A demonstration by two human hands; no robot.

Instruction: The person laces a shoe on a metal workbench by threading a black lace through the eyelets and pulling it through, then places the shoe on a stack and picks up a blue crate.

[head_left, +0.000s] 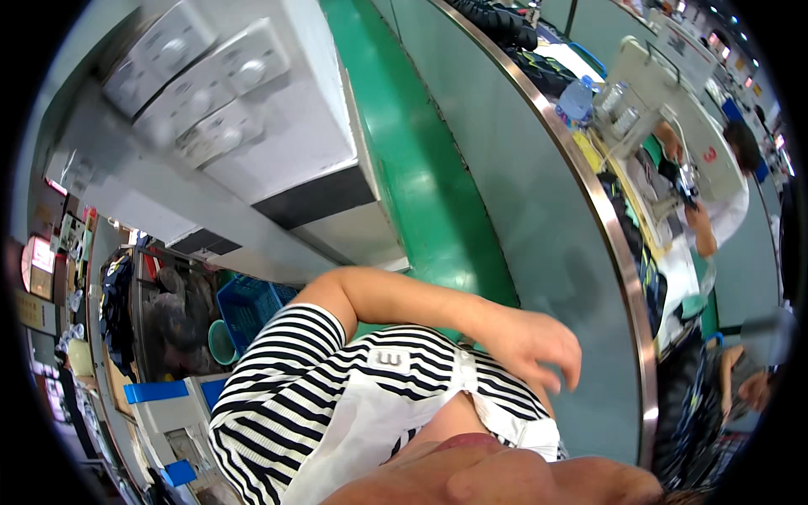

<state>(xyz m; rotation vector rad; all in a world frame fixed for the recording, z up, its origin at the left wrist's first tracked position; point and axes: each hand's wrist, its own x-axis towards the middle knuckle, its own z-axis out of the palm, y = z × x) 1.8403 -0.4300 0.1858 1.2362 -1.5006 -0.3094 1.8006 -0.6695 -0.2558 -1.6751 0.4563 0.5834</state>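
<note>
Our one visible hand (534, 345), which side we cannot tell, hangs open and empty over the grey bench (539, 210), by the striped shirt (286, 396). Nothing held; work not visibly begun. Other hand unseen.

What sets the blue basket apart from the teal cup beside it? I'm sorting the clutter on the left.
The blue basket is boxy with latticed, see-through walls; the teal cup is round with solid walls. The basket is clearly larger than the cup. The basket is deep blue, the cup green-teal. Both sit side by side, just beyond the striped sleeve.
</note>
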